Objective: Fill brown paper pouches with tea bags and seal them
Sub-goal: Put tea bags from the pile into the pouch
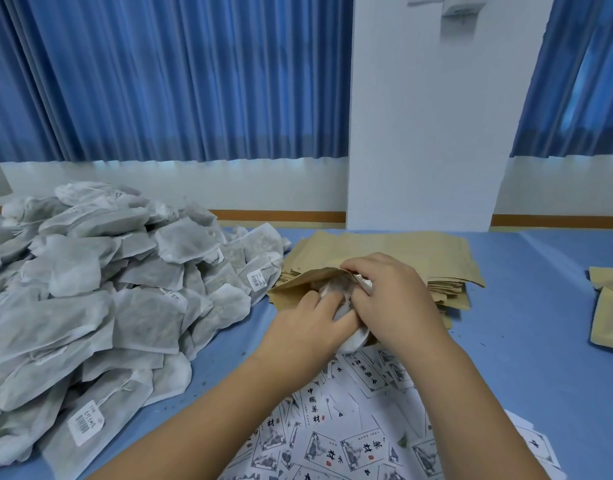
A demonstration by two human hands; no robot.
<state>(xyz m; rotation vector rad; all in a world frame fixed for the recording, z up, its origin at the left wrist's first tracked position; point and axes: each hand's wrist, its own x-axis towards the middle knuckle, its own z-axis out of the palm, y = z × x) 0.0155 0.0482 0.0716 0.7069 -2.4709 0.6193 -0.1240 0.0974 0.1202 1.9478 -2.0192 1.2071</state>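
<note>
head view: both hands meet over the blue table [526, 327].
heap [90, 289]: fills the left edge, its foot near the left forearm.
left hand [308, 323]: fingers curled round tea bags [336, 289] in the pouch mouth.
pouch [294, 289]: open, against the stack [419, 251].
right hand [391, 299]: fingers clenched over the pouch's upper lip.
labels [350, 427]: under both forearms, near edge.
open room: bare table between stack and spare pouches [609, 306] at the right edge.
</note>
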